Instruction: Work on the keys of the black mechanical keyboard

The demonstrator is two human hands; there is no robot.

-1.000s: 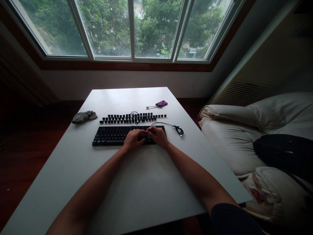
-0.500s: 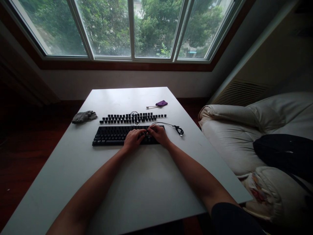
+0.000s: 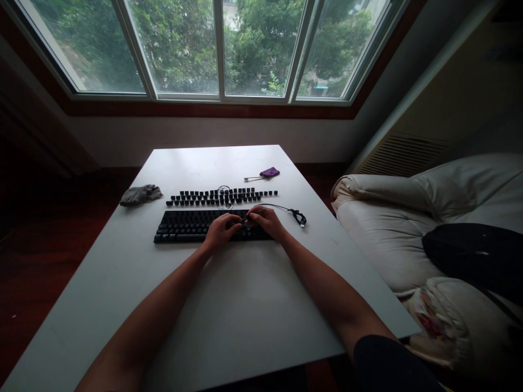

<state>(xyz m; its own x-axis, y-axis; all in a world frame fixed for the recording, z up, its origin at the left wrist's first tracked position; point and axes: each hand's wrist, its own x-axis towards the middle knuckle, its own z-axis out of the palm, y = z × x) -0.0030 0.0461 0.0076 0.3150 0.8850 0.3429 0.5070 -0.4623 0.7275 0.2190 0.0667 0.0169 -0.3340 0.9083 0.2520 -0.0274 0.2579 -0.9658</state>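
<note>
A black keyboard lies across the white table. Above its right part, my left hand is closed in a pinch on a small dark piece, seemingly a keycap. Facing it, my right hand is pinched too, its fingertips almost meeting the left ones at the keycap. Thin wire shows by the right fingers, apparently a wire keycap puller, though it is too small to see well. Behind the keyboard, loose black keycaps stand in rows. My hands hide some of the keyboard's right side.
A coiled black USB cable lies right of the keyboard. Farther back are a purple cloth and a thin stick. A grey cloth sits at the table's left edge. A cream sofa stands close on the right.
Both hands have lifted slightly off the keyboard, their fingertips now together around the small dark piece. The loose keycaps and cloths have stayed put.
</note>
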